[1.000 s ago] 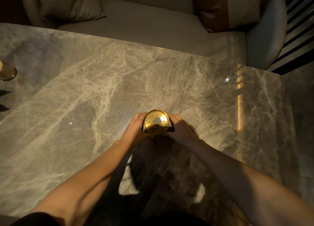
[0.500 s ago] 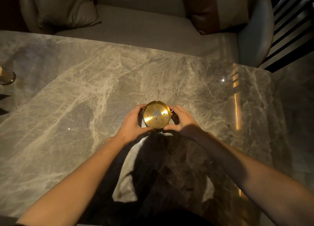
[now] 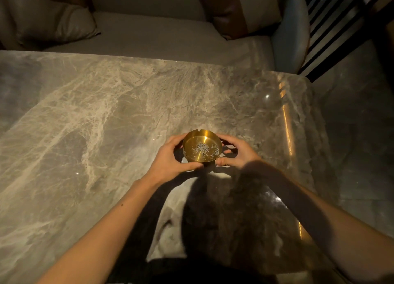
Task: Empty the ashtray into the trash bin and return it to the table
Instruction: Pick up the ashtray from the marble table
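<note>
A round brass ashtray (image 3: 202, 148) with grey ash specks in its bottom is over the grey marble table (image 3: 85, 123), right of the middle. My left hand (image 3: 170, 157) cups its left side, thumb against the lower wall. My right hand (image 3: 236, 151) cups its right side, thumb at the lower rim. Both hands grip the ashtray. Whether it rests on the table or is slightly raised I cannot tell. No trash bin is in view.
A beige sofa (image 3: 149, 36) runs along the table's far edge, with a cushion (image 3: 53, 25) at the left and a brown and cream cushion (image 3: 241, 8) at the right. Dark slats (image 3: 341, 23) stand at the upper right. Tiled floor (image 3: 358, 123) lies right of the table.
The ashtray has tilted from steeply angled towards me to nearly level between my hands. My fingers have spread wider around its sides. The view has shifted, and the glass at the left edge is out of sight.
</note>
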Available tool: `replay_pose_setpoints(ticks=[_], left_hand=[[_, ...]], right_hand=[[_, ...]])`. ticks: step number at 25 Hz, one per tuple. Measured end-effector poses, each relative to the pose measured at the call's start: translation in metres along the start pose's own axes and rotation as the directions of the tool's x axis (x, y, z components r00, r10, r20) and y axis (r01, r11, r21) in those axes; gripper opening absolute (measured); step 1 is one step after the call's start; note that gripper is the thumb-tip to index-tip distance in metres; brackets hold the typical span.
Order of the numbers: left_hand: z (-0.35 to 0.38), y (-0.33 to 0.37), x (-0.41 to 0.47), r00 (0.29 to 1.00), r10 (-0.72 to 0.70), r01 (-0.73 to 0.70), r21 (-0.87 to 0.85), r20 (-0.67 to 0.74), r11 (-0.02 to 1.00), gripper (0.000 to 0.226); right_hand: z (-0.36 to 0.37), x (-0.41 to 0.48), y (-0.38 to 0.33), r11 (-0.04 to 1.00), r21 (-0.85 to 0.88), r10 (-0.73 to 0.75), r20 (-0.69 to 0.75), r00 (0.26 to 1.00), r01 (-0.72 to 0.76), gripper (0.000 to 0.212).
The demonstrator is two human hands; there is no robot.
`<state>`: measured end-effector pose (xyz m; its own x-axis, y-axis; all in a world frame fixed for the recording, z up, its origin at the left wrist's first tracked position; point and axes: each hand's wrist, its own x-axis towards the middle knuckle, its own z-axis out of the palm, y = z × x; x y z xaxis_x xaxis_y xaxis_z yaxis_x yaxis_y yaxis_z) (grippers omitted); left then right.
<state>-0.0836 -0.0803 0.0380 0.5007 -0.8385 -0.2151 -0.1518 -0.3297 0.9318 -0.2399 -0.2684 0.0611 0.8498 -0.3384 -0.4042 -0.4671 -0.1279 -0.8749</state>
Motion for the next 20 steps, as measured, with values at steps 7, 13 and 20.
replay_pose_setpoints(ticks=[7,13,20], left_hand=[[0.124,0.055,0.019,0.999,-0.027,0.026,-0.018,-0.039,0.999,0.101],[0.255,0.104,0.033,0.994,-0.063,0.058,-0.051,-0.095,0.997,0.101],[0.326,0.142,0.056,0.998,-0.056,0.054,-0.066,-0.041,0.996,0.106]], right_hand=[[-0.108,-0.058,0.061,0.996,0.064,-0.056,0.001,0.998,0.055,0.079],[-0.215,-0.117,0.115,0.993,0.086,-0.082,-0.014,0.997,0.083,0.077],[-0.274,-0.159,0.147,0.980,0.190,-0.040,-0.097,0.995,0.058,0.073]])
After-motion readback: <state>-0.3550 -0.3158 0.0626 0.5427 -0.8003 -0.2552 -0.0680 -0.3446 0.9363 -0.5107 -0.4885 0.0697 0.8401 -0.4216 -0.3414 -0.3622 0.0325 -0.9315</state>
